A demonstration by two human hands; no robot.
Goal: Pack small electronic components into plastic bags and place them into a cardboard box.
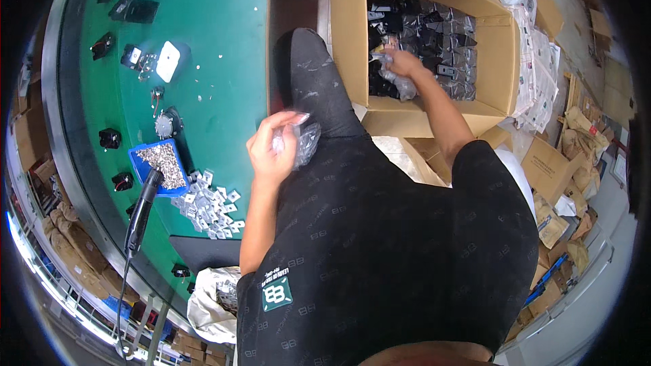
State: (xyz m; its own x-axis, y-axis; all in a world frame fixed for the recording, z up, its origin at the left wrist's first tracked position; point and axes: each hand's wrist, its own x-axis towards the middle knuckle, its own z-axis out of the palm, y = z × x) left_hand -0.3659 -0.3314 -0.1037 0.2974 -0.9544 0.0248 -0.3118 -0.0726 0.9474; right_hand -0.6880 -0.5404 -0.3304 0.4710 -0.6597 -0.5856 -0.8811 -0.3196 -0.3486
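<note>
Pinching thin, clear, crumpled plastic bags (309, 144), both hands (271, 152) have curled fingers.

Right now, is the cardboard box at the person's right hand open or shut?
The cardboard box is open: black parts show inside, and the right hand reaches in.

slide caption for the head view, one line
Left hand holding a clear plastic bag, right hand inside a cardboard box of bagged black parts.
</note>
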